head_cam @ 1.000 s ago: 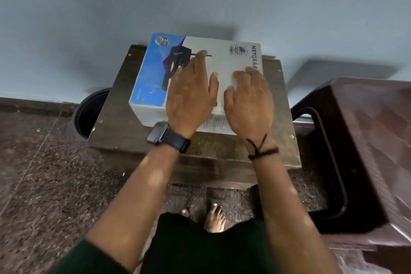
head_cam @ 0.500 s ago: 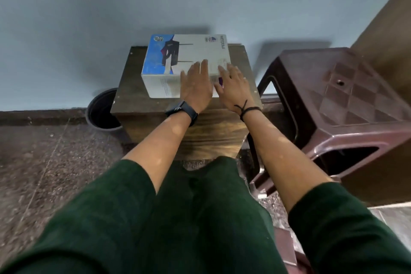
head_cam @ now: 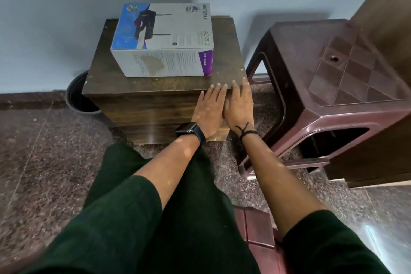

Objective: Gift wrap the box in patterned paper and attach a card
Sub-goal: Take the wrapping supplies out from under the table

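A white and blue router box [head_cam: 163, 40] with purple end stands unwrapped on a small dark wooden table [head_cam: 155, 85] against the wall. My left hand [head_cam: 209, 109], with a dark watch at the wrist, and my right hand [head_cam: 239, 107], with a black cord at the wrist, lie side by side with straight fingers at the table's front right corner. Both hands hold nothing and are clear of the box. No wrapping paper or card is in view.
A maroon plastic stool [head_cam: 338, 87] stands right of the table, with a brown wooden panel [head_cam: 387, 6] behind it. A black round bin [head_cam: 77, 100] sits left of the table by the wall. My legs in dark green cloth [head_cam: 169, 218] fill the foreground over a speckled stone floor [head_cam: 44, 162].
Both hands have come off the top of the box and drawn back to the table's front right corner. The camera has pulled back and up, showing the whole box.
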